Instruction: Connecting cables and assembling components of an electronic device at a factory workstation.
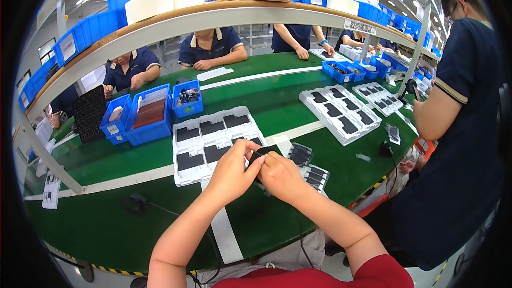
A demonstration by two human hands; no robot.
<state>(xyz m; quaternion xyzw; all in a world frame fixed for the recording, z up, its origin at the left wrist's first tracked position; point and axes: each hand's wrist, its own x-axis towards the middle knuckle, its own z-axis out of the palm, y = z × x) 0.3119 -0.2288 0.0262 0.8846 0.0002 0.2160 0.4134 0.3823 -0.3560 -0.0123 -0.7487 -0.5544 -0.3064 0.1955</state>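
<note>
My left hand [233, 169] and my right hand [281, 175] meet in front of me over the green table, fingers closed round a small black piece [262, 152]. Most of that piece is hidden by my fingers, so its kind does not show. Just beyond my left hand lies a white molded tray [177, 133] with flat black pieces in its compartments. Close by my right hand are a clear pack of black strips [300, 154] and a sheet with dark strips [317, 177].
Blue bins [149, 114] stand at the left, near a black tray [90, 112]. A second white tray [341, 114] sits at the right. A shelf edge [213, 18] crosses overhead. A co-worker [453, 144] stands at the right; others sit across the table. Cables hang near my arms.
</note>
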